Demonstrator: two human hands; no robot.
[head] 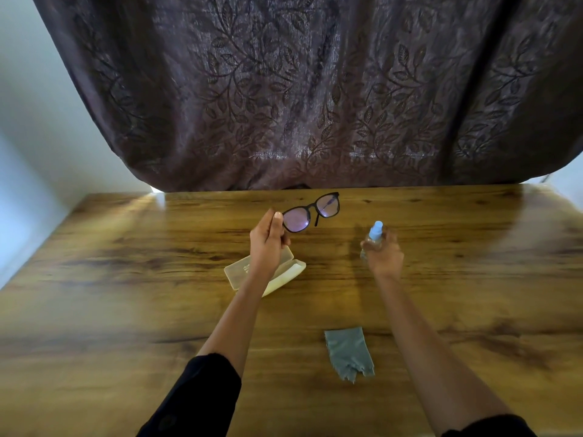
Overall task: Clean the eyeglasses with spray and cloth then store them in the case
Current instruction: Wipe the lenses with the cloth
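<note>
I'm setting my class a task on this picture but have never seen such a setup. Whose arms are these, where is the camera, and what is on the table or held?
No machine here: the single picture comes from a camera worn on a person's head, looking down at their own bare hands. The left hand pinches black-framed eyeglasses by one end. The right hand grips a small clear spray bottle with a pale blue top. On the brown wooden table lie an open cream plastic case and a crumpled grey-green cloth. A dark leaf-patterned curtain hangs behind.

Home room: leaf-patterned curtain [299,89], wooden table [126,310].
</note>
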